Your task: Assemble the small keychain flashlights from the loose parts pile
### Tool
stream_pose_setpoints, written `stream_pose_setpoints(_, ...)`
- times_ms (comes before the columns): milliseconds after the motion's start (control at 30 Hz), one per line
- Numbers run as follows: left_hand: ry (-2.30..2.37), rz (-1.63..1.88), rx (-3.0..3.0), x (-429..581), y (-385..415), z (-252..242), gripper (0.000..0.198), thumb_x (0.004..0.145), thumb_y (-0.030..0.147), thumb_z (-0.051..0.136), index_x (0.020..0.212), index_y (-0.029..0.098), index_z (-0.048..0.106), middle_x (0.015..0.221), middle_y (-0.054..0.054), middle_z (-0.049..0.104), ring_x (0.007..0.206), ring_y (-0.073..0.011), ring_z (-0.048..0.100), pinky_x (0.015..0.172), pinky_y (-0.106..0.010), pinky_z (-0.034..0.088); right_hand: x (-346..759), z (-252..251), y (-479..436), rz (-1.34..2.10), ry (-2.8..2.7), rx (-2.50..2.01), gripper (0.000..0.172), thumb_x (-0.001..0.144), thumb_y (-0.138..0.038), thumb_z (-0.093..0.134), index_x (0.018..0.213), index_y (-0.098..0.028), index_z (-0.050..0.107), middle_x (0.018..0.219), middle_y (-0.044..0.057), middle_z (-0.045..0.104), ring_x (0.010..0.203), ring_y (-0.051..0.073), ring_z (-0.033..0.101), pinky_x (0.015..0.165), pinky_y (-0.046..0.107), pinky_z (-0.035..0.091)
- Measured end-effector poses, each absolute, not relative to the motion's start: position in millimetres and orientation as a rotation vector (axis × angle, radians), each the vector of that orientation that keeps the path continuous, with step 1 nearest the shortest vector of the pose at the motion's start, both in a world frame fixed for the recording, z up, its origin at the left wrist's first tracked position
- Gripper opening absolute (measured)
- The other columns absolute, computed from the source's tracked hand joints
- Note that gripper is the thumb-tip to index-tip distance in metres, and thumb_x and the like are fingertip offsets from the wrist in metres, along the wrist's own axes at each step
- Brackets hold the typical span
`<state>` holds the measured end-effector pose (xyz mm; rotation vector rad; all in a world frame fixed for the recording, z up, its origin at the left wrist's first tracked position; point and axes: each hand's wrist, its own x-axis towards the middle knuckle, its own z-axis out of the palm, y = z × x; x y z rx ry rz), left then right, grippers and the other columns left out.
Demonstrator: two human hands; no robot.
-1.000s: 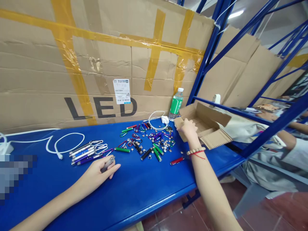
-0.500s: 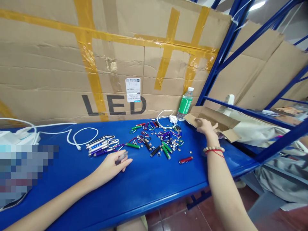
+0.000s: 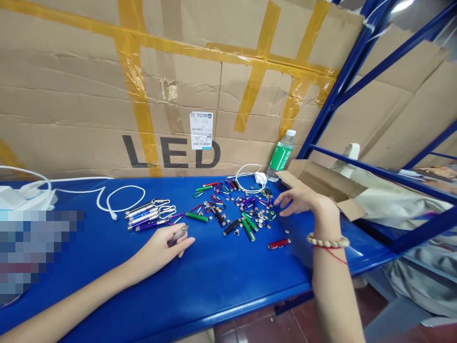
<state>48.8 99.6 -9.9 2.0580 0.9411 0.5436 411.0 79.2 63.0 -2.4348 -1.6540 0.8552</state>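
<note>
My left hand (image 3: 171,245) rests low over the blue table (image 3: 221,281), its fingers closed round a small grey flashlight tube (image 3: 177,236). My right hand (image 3: 298,202) hovers at the right edge of the scattered parts, fingers apart and nothing in them. Between the hands lie green tubes (image 3: 248,228), black tubes (image 3: 232,226), small carabiners and many round button cells (image 3: 262,220). A red tube (image 3: 279,244) lies by itself nearer the front. Left of the pile, several finished-looking flashlights with carabiners (image 3: 152,216) lie side by side.
An open cardboard box (image 3: 321,178) stands at the right, beside a water bottle (image 3: 282,155). A white charger (image 3: 260,178) and cables lie along the back. A large carton (image 3: 171,95) walls off the rear; blue shelf posts (image 3: 342,85) rise at the right.
My right hand has come away from the open box, moving left and down toward the scattered parts. My left hand keeps hold of the grey tube. The view has shifted slightly.
</note>
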Motion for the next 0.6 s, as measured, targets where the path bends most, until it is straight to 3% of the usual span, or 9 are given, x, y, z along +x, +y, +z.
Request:
stream_pose_setpoints(167,0.949,0.529,2.067,49,100,-9,0.039,0.079,0.048,0.044,0.057,0.019,0.033,0.051,0.004,0.044,0.049,-0.0100,0.042,0.051,-0.022,0.036,388,49,90,1.108,-1.523,-2.514,0.047,0.052,-0.015,0.072,0.097,-0.019,0.059,0.077,0.005,0.064,0.062,0.016,0.062,0.053,0.027,0.054)
stream_pose_setpoints(300,0.962,0.524,2.070,50,99,-6,0.039,0.078,0.049,0.044,0.055,0.019,0.033,0.051,0.003,0.045,0.049,-0.0102,0.042,0.051,-0.022,0.035,380,35,106,0.916,-1.686,-2.401,0.031,0.060,-0.011,0.066,0.089,-0.017,0.060,0.071,0.003,0.063,0.054,0.012,0.059,0.049,0.024,0.052)
stream_pose_setpoints(433,0.967,0.525,2.064,50,99,-6,0.039,0.078,0.049,0.044,0.056,0.019,0.034,0.052,0.003,0.045,0.049,-0.0104,0.042,0.052,-0.023,0.036,384,30,114,0.694,-1.829,-2.227,0.017,0.068,-0.014,0.062,0.085,-0.013,0.062,0.078,0.006,0.063,0.058,0.010,0.058,0.049,0.019,0.050)
stream_pose_setpoints(500,0.970,0.521,2.062,50,99,-6,0.039,0.078,0.049,0.045,0.056,0.019,0.034,0.052,0.003,0.045,0.049,-0.0105,0.042,0.052,-0.023,0.036,386,30,113,0.674,-1.858,-2.195,0.021,0.067,-0.020,0.065,0.087,-0.013,0.062,0.084,0.007,0.062,0.062,0.010,0.058,0.049,0.018,0.049)
stream_pose_setpoints(600,0.979,0.516,2.055,50,98,-5,0.039,0.078,0.049,0.045,0.056,0.019,0.034,0.051,0.003,0.045,0.049,-0.0107,0.042,0.051,-0.023,0.035,380,30,111,0.886,-1.922,-2.127,0.044,0.059,-0.033,0.073,0.097,-0.015,0.060,0.095,0.008,0.061,0.066,0.011,0.057,0.048,0.019,0.050)
